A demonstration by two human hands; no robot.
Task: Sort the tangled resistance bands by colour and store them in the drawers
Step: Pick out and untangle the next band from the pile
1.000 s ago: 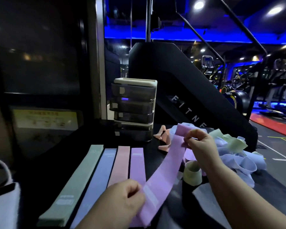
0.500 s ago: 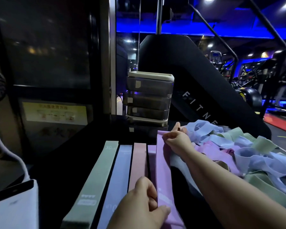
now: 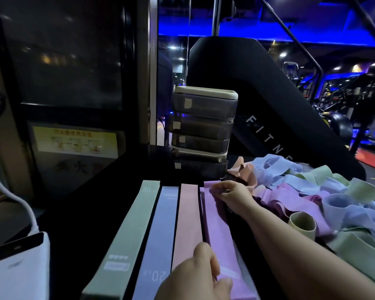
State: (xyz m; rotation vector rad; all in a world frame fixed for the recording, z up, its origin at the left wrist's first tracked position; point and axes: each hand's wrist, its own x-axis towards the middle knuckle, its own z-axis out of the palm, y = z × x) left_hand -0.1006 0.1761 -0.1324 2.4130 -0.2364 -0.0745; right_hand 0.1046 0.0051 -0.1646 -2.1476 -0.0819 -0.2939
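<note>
Fingers [image 3: 205, 255] of the left hand [image 3: 193, 278] curl over the near end of the purple band [image 3: 218, 226] and pinch it against the thumb. The right hand [image 3: 231, 194] bunches its fingertips round the band's far end, so the strip lies flat between the two. Everything rests on a glossy black table [image 3: 91, 204] in a dim gym with blue light along the ceiling. At the near left, a white power bank [image 3: 17, 269] and its white cable [image 3: 13, 200] are cut off by the frame. Behind them, a dark glass panel carries a yellow notice [image 3: 76, 141] too blurred to read. Further right, four flat bands lie side by side, running from near to far: a green band [image 3: 130, 230] marked 30, a blue band [image 3: 160, 232] marked 20, a pink band [image 3: 187, 219], then the purple one. A thin sliver of more purple shows along the purple band's far left edge. The left hand hides the near ends of the pink and purple strips. Beyond the row stands a smoky drawer unit [image 3: 204, 126] with a cream top and small pale labels; its contents cannot be made out. Behind it rises a black machine [image 3: 268, 94] lettered FITNE, the rest of the word hidden. At the right, the tangled pile [image 3: 325, 191] of blue, green, purple and pink loops runs off the frame, partly covered by the right forearm.
</note>
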